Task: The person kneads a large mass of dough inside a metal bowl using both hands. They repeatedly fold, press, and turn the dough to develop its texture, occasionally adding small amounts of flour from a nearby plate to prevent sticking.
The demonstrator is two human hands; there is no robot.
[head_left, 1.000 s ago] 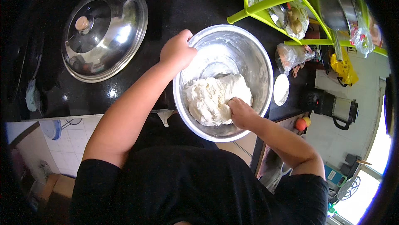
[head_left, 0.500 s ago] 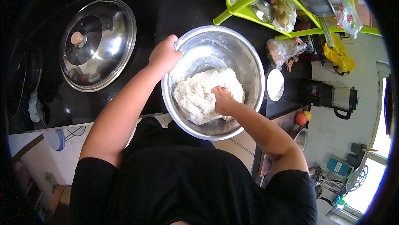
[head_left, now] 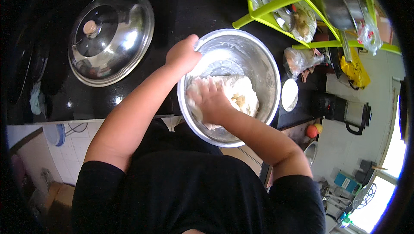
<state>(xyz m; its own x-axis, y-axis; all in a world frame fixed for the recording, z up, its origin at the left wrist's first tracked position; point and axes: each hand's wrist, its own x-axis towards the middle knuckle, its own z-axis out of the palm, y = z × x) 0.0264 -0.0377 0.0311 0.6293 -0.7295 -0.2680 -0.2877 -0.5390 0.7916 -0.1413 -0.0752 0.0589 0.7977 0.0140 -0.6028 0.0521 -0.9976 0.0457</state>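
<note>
A large steel mixing bowl (head_left: 265,67) stands at the counter's front edge, close to my body. Its upper left rim is gripped by my left hand (head_left: 183,56), with the fingers partly hidden on the inside. A big lump of pale dough (head_left: 245,92) lies in the lower part of the bowl. Flat across the left side of the dough rests my right hand (head_left: 212,102), fingers stretched out and slightly blurred. A dent with a yellowish patch shows in the dough just right of that hand. Smears of dough or flour coat the bowl's inner wall.
Left of the bowl lies a domed steel lid (head_left: 113,37) with a knob. A green rack (head_left: 276,7) holding bags and a pan rises at the far right. Nearer are a white round dish (head_left: 290,95), a plastic bag (head_left: 302,60) and a blender (head_left: 345,112).
My right hand has moved left over the dough, from curled fingers pressing its middle to a flat hand on its left side. My left hand keeps its hold on the rim.
</note>
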